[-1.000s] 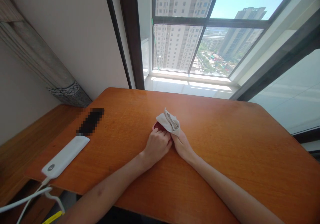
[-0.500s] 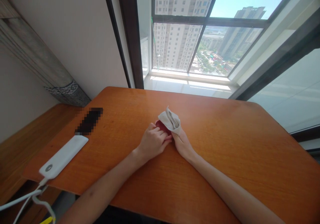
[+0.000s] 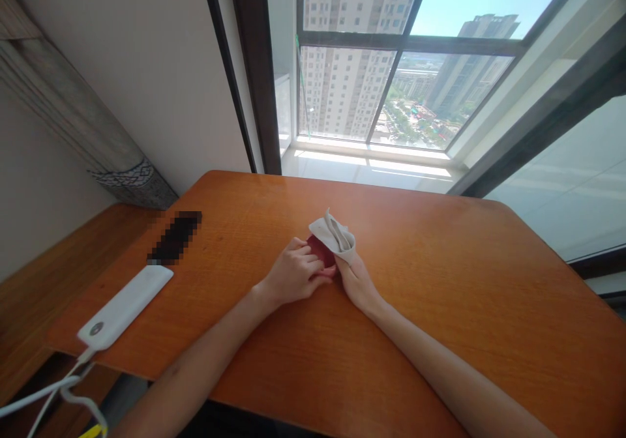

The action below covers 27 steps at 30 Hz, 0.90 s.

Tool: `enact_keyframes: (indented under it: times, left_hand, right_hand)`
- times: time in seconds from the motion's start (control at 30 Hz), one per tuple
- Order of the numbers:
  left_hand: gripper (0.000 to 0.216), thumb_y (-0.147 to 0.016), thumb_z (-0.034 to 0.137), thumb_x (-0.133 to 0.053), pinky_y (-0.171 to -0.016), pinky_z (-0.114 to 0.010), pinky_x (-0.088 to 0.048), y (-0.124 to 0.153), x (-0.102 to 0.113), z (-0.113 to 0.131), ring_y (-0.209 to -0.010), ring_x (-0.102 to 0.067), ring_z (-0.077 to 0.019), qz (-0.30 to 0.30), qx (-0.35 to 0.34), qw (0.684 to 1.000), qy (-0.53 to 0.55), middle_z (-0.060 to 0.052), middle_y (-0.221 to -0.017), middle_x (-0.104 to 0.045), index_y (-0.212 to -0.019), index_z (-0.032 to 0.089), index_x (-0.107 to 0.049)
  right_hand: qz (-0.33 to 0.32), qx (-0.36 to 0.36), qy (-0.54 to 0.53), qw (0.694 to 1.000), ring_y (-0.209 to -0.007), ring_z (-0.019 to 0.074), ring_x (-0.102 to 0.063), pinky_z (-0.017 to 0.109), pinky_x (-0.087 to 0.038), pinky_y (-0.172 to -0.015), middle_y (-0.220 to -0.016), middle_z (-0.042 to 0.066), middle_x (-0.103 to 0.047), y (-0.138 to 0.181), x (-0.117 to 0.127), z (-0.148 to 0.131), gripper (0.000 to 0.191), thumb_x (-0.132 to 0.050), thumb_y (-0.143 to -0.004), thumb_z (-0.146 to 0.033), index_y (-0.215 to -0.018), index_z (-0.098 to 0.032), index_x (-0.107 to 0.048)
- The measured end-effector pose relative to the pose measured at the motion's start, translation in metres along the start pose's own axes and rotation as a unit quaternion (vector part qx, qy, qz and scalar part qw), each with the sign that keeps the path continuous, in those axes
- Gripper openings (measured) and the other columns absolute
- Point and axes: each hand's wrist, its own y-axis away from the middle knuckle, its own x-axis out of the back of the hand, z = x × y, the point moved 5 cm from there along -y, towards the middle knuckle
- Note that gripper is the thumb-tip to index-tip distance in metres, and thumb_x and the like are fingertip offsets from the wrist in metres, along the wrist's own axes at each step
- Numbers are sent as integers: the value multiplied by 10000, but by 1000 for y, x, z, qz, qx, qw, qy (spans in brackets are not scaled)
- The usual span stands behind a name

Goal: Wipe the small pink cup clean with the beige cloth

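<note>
A pale grey folded cloth (image 3: pixel 337 234) is bunched up over the fingers of my right hand (image 3: pixel 359 285), which is closed on it. The right fingers are mostly hidden behind the cloth. Below and left of the cloth shows a dark red item (image 3: pixel 321 250) with a smooth surface; its kind cannot be made out. My left hand (image 3: pixel 295 274) has its fingers curled over the left edge of this red item. Both hands are close together above the middle of the wooden table (image 3: pixel 440 294).
On the table's left side lie a white power strip (image 3: pixel 124 307) with cables and a pixelated dark object (image 3: pixel 175 237). A grey curtain (image 3: pixel 127 171) hangs at the far left. Beyond the table's back edge is a window (image 3: pixel 381 92).
My left hand has shifted slightly to the left, and a little more of the dark red item shows. My right hand and the cloth stay nearly in place.
</note>
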Motion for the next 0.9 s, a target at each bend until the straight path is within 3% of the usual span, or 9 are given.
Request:
enact_keyframes:
  times: [0.1, 0.17, 0.3, 0.43, 0.57, 0.7, 0.83, 0.9]
  left_hand:
    - [197, -1019, 288, -654, -944, -466, -491, -5, -21, 17, -875, -717, -264, 46, 80, 995, -26, -78, -882, -791, -856, 195, -712]
    - [176, -1021, 272, -642, -943, -458, -503, -8, -22, 23, -886, -717, -267, 26, 70, 997, -7, -85, -906, -789, -882, 188, -710]
    - [186, -968, 356, -725, -1154, -482, -431, -3, 11, 10, -1135, -688, -286, -40, -25, 996, 80, -96, -1145, -769, -1061, 195, -718]
    - [25, -953, 206, -683, -1238, -494, -334, 4, 33, -12, -1163, -674, -270, -69, -42, 993, 87, -53, -1054, -776, -941, 219, -701]
    - [156, -992, 286, -661, -1036, -488, -440, 1, 8, 0, -916, -691, -263, -25, -16, 999, 26, -66, -899, -777, -864, 202, -689]
    - [172, -1017, 253, -606, -909, -459, -483, -5, -19, 20, -890, -707, -275, 36, 68, 997, -10, -99, -926, -789, -893, 186, -704]
    - [177, -1032, 337, -631, -1056, -479, -485, -4, -9, 19, -1071, -709, -290, 0, 23, 998, 51, -103, -1083, -791, -1045, 189, -726]
    - [227, -1002, 375, -679, -1207, -520, -392, 0, 7, 7, -1230, -670, -302, -21, -16, 995, 95, -115, -1251, -760, -1148, 208, -725]
  right_hand:
    - [-4, -3, 1, 1000, -1533, 280, -512, 472, -269, -1360, -1626, 58, -588, 2, -1, 0, 532, -488, -1111, -561, -1544, -278, -614]
    - [1, -14, -3, 1000, -1522, 284, -523, 479, -269, -1359, -1589, 51, -624, 2, 1, 2, 527, -482, -1106, -582, -1517, -290, -640]
    - [25, -39, -21, 999, -1524, 289, -517, 501, -246, -1363, -1589, 46, -625, 1, 7, 7, 555, -479, -1102, -602, -1549, -301, -611]
    - [23, -44, -35, 998, -1527, 278, -514, 497, -247, -1360, -1618, 49, -598, 0, 8, 8, 569, -474, -1109, -592, -1591, -305, -566]
    - [15, -11, -3, 1000, -1570, 262, -461, 474, -218, -1370, -1670, 59, -539, 1, 4, 1, 562, -473, -1115, -573, -1592, -289, -565]
    - [1, 6, 2, 1000, -1558, 254, -478, 459, -236, -1367, -1654, 59, -558, 2, -1, -2, 533, -469, -1121, -551, -1561, -279, -597]
    - [23, -20, -18, 999, -1538, 269, -496, 472, -244, -1364, -1604, 51, -606, 2, 4, 2, 557, -488, -1101, -595, -1548, -286, -609]
    - [42, -46, -31, 998, -1501, 285, -530, 496, -272, -1351, -1541, 50, -657, 1, 8, 6, 557, -489, -1091, -617, -1517, -290, -638]
